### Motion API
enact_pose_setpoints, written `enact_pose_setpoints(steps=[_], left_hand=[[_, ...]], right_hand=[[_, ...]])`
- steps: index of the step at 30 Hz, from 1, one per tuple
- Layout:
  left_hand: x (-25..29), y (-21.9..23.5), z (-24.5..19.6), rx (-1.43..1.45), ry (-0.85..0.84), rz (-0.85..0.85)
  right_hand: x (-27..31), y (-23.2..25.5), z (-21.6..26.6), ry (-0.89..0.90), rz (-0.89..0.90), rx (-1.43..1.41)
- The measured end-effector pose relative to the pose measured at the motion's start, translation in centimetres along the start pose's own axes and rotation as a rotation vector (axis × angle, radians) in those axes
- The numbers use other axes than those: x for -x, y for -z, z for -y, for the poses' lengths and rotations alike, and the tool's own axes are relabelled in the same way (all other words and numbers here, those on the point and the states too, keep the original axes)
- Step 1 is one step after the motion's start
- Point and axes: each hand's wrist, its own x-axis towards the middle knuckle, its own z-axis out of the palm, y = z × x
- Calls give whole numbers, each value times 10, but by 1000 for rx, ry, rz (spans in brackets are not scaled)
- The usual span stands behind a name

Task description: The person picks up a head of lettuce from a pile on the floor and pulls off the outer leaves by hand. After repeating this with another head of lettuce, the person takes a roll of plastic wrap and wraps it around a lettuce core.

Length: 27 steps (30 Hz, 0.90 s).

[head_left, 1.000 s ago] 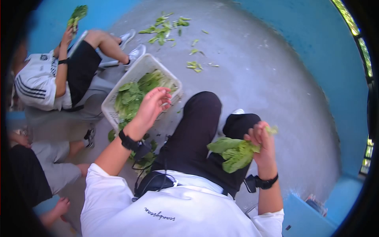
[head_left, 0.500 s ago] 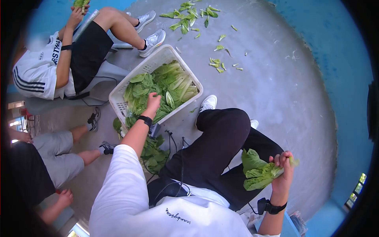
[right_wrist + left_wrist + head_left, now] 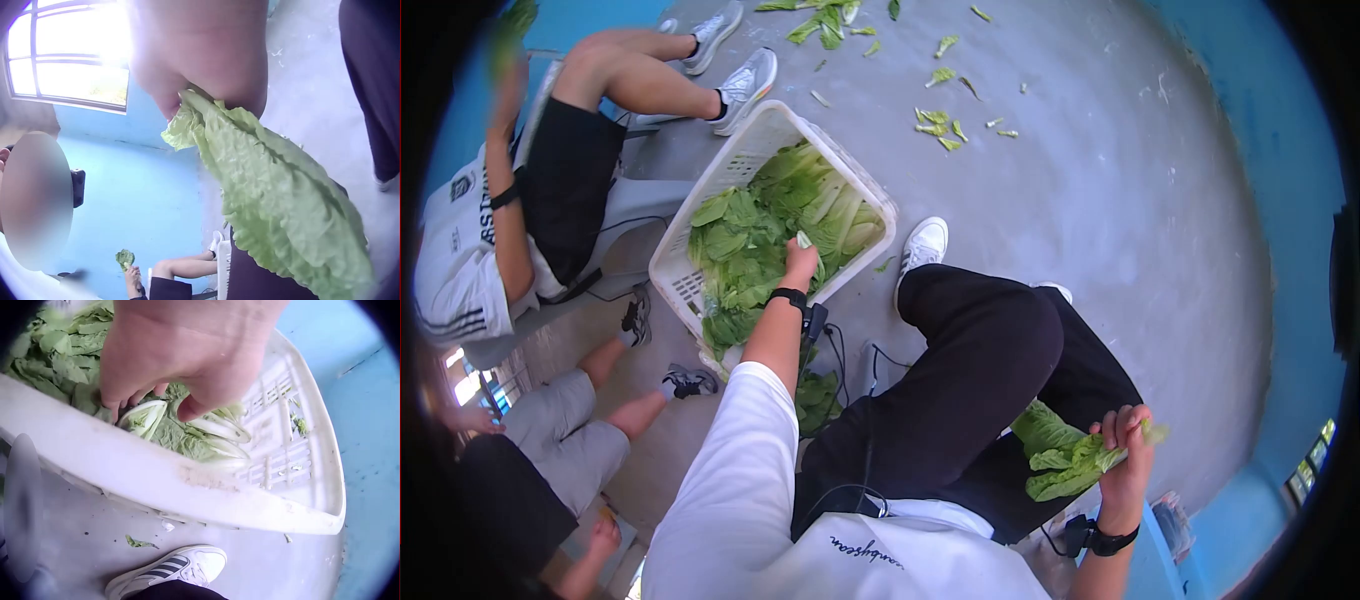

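Note:
My left hand (image 3: 802, 265) reaches down into a white plastic crate (image 3: 868, 185) of Chinese cabbage (image 3: 745, 240). In the left wrist view, its fingers curl round a small pale cabbage heart (image 3: 144, 419) with white ribs, the thumb at the other side. From above, the heart's tip pokes out past the fingers. Over the right thigh, my right hand (image 3: 1128, 440) grips a young Chinese cabbage (image 3: 1065, 460) by its stem end. Its broad, crinkled leaf (image 3: 281, 187) hangs away from the fist in the right wrist view, and the palm side is hidden.
Loose trimmed leaves (image 3: 935, 125) lie on the grey floor beyond the crate. More greens (image 3: 818, 400) lie on the floor beside its near side. A seated person (image 3: 495, 230) at left holds up greens; another sits lower left. Cables (image 3: 865, 420) hang near my lap.
My left hand moves from the air into the crate and onto the pale cabbage heart. The right hand keeps its cabbage and appears lower and farther right as the head view shifts.

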Motion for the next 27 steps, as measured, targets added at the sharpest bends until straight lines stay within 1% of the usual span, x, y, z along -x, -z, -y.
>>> enact_pose_setpoints(steps=[3, 4, 7, 8, 11, 12, 14, 17, 18, 21, 22, 25, 26, 27], left_hand=[[5, -3, -2, -153, 6, -50], [12, -8, -3, -189, -61, -223], [26, 7, -17, -163, 2, 92], [28, 3, -11, -76, -114, -30], [24, 12, -19, 2, -34, 2], [20, 14, -19, 87, -75, -3], [14, 19, -17, 256, -160, -14], [33, 45, -47, 658, -60, 233], [45, 59, -62, 666, -46, 305], [73, 85, -85, 870, -117, 447], [84, 96, -93, 936, -108, 512], [107, 118, -104, 1086, -21, 597], [114, 122, -104, 1123, -40, 645], [125, 128, -108, 1082, -88, 636]], right_hand=[[-5, -2, 2, -8, -24, 5], [-6, -2, 2, -8, -27, 8], [-8, -5, 3, -17, -22, 18], [-9, -7, 4, -20, -21, 22], [-11, -12, 8, -22, 30, 36], [-10, -13, 9, -20, 56, 39], [-9, -15, 9, -9, 40, 27], [-1, -20, 9, 2, 5, 46], [2, -22, 9, 3, -7, 58], [8, -19, 11, 5, 89, 45], [11, -19, 12, 8, 97, 50], [21, -21, 15, 17, 119, 60], [24, -22, 16, 20, 126, 59], [28, -22, 17, 23, 133, 57]])
